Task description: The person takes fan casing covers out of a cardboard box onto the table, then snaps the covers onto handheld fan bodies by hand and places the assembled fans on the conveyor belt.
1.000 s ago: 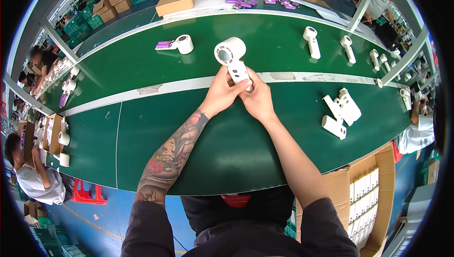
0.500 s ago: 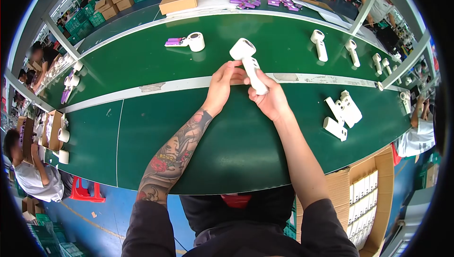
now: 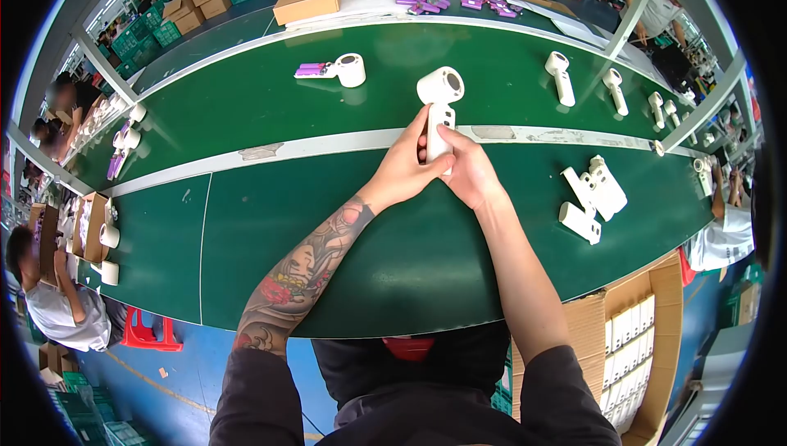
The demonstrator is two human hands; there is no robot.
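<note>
As I view the bench through the head camera, I see both hands closed together around the handle (image 3: 440,129) of a white device (image 3: 440,86). The left hand (image 3: 403,169) wraps the handle's left side, fingers curled and thumb across its lower end; the right hand (image 3: 473,174) supports the opposite side, its thumb pressed on the front face. The device is upright above the white rail (image 3: 328,145), its round head over the far green surface (image 3: 246,106).

I note an open carton (image 3: 670,327) at lower right, containing white pieces (image 3: 630,323) in stacked rows. At far left, a smaller box (image 3: 101,210) holds white parts, too small to identify. Beyond the hands, to the left, lies an opened unit (image 3: 352,71) with purple cylinders (image 3: 311,70) in its handle section. A cluster of white parts (image 3: 607,190) rests on the near green surface (image 3: 270,200), to the right.
</note>
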